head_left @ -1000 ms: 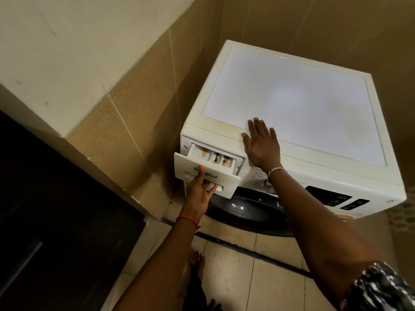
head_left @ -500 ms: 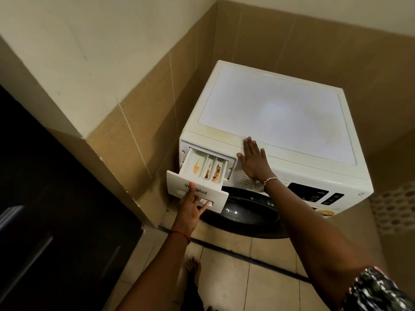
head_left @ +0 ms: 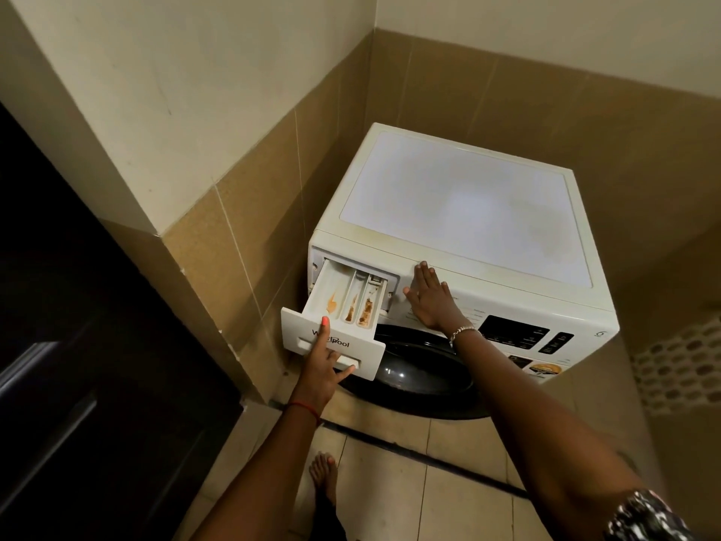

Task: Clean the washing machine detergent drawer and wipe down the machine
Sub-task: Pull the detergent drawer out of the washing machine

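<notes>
Now the detergent drawer (head_left: 335,302) sticks out farther from the washing machine (head_left: 468,212) than a moment ago, toward 7 o'clock. The left hand (head_left: 324,369) grips its front, thumb on top, fingers curled under the handle (head_left: 348,361). At 3 o'clock from it, the right hand (head_left: 431,302) presses flat, fingers straight, on the machine. Inside is brown gunk (head_left: 366,312); the drawer looks nearly ready to lift out.

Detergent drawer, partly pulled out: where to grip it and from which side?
Grip the detergent drawer by the recessed handle low on its front panel, from the front and below: fingers hooked in the recess, thumb on the face, as the left hand does. The tiled wall crowds its left side, and it likely slides straight forward.
</notes>
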The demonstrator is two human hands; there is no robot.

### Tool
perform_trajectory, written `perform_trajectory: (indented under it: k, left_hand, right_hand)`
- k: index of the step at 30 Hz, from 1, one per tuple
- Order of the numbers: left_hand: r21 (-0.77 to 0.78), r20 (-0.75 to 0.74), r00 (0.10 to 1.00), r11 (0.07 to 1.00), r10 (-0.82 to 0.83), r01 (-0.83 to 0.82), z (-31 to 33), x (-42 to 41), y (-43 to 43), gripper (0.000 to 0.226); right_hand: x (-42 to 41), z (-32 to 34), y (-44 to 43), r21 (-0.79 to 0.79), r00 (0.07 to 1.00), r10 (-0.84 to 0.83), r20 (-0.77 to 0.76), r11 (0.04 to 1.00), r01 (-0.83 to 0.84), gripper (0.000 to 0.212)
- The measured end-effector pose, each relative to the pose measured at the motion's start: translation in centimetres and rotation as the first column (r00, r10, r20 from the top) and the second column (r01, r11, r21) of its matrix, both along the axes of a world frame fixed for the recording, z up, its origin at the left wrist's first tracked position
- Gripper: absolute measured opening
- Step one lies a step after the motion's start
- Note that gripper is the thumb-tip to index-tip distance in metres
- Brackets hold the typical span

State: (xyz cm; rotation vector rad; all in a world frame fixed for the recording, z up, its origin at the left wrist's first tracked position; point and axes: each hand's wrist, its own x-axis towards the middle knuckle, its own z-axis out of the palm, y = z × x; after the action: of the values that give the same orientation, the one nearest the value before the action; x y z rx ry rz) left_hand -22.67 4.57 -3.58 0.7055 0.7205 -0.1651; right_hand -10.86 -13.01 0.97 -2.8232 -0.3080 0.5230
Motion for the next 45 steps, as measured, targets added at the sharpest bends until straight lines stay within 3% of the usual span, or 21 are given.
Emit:
perform_trajectory:
  k: [3, 9, 16, 28, 45]
  left_hand:
    - [0.03, -0.033, 0.999, 1.0, -0.004, 0.005, 0.2, 0.2, 0.0, 0.055]
    - [0.07, -0.07, 0.998, 0.998, -0.001, 0.005, 0.1, 0.7, 0.0, 0.053]
    - [0.018, -0.065, 0.998, 1.0, 0.019, -0.018, -0.5, 0.8, 0.7, 0.054]
    - [-0.042, -0.029, 1.0, 0.999, 0.003, -0.004, -1.4, 0.9, 1.9, 0.052]
    - [0.048, -0.024, 0.999, 0.998, 0.031, -0.03, -0.8, 0.8, 2.1, 0.046]
  right_hand:
    - [-0.9, 0.0, 0.2, 0.0, 0.999, 0.007, 0.05, 1.0, -0.007, 0.06]
    - [-3.1, -1.6, 2.5, 0.123, 0.941, 0.088, 0.327, 0.983, -0.134, 0.051]
    - [-1.8, -3.5, 5.2, -0.019, 0.991, 0.049, 0.123, 0.999, -0.047, 0.058]
    - [0.3, -4.1, 6.8, 0.036, 0.997, -0.062, -0.053, 0.997, 0.064, 0.071]
    - [0.6, -3.9, 7.2, 0.052, 0.992, -0.091, -0.083, 0.994, 0.096, 0.065]
